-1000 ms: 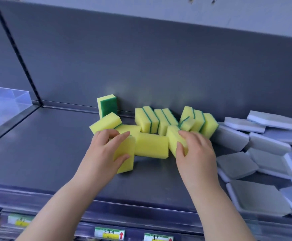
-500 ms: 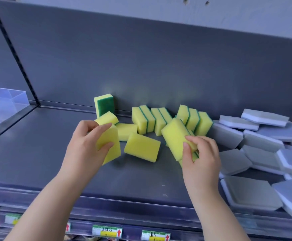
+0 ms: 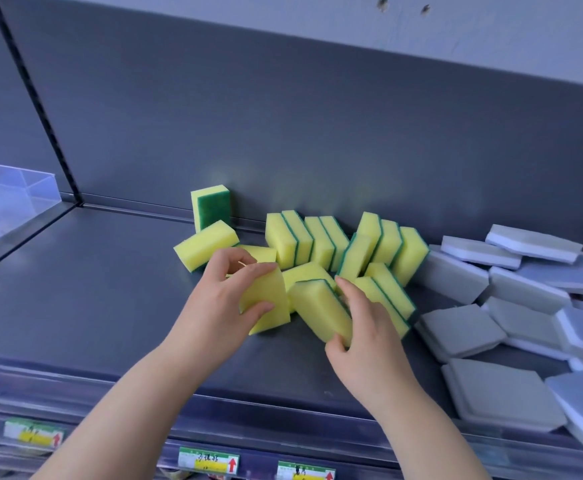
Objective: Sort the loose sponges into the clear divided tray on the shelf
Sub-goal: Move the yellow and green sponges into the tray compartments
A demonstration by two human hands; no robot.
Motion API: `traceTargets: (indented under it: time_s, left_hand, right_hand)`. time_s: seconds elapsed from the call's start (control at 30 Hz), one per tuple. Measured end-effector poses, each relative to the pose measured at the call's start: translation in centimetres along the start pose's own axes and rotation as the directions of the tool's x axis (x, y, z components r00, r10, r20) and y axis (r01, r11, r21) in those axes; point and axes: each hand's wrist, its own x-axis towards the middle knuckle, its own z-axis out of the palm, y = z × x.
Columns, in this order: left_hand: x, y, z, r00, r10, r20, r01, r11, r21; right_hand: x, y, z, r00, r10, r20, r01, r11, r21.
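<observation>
Several yellow sponges with green scrub pads [image 3: 321, 242] stand and lie in a loose group at the back middle of the dark shelf [image 3: 92, 292]. My left hand [image 3: 220, 299] grips one yellow sponge [image 3: 269, 303] between thumb and fingers. My right hand [image 3: 366, 337] grips another yellow sponge [image 3: 318, 306], tilted, right beside the first. Two more yellow-green sponges [image 3: 387, 296] lie just behind my right hand. The clear divided tray [image 3: 2, 199] sits at the far left, only partly in view.
Several grey and white flat sponges [image 3: 512, 306] lie scattered on the shelf's right side. The shelf's back wall [image 3: 283, 133] rises behind the sponges. A clear front lip with price labels [image 3: 208, 460] runs along the shelf's near edge.
Both hands have brought their sponges together at the shelf's middle. The right hand's sponge has come down and tilted over; the left hand's sponge has shifted right.
</observation>
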Motion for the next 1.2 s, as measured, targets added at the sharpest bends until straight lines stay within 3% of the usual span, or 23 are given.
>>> traceTargets:
  time_s: [0.13,0.3,0.53,0.7,0.87,1.1,1.2]
  left_hand:
    - [0.2,0.7,0.0,0.996,-0.021,0.09,0.024,0.999,-0.04]
    - [0.4,1.2,-0.2,0.989,-0.01,0.147,0.023,0.996,-0.09]
    - [0.7,1.2,-1.6,0.994,-0.014,0.113,0.023,0.997,-0.08]
    - [1.0,1.1,-1.9,0.992,-0.064,0.108,0.07,0.996,-0.053]
    - [0.8,1.4,-1.1,0.985,-0.019,0.17,0.04,0.992,-0.116]
    - [0.4,0.9,-1.2,0.971,0.001,0.238,0.028,0.992,-0.119]
    - [0.2,0.5,-0.9,0.967,-0.003,0.255,0.025,0.996,-0.083]
  right_hand:
    - [0.7,-0.6,-0.7,0.996,-0.029,0.081,0.034,0.997,-0.067]
    - [1.3,-0.6,-0.2,0.999,-0.034,-0.022,0.034,0.999,0.022]
    - [0.9,0.0,0.0,0.977,0.088,-0.196,-0.012,0.933,0.358]
    - [0.4,0.5,0.3,0.978,0.163,-0.13,-0.056,0.807,0.589]
    - [0.9,0.8,0.4,0.993,0.082,0.08,-0.106,0.923,0.37]
    - [1.0,0.2,-0.7,0.996,-0.005,-0.093,0.03,0.965,0.262]
    - [0.8,0.2,-0.8,0.991,0.026,-0.133,0.015,0.954,0.298]
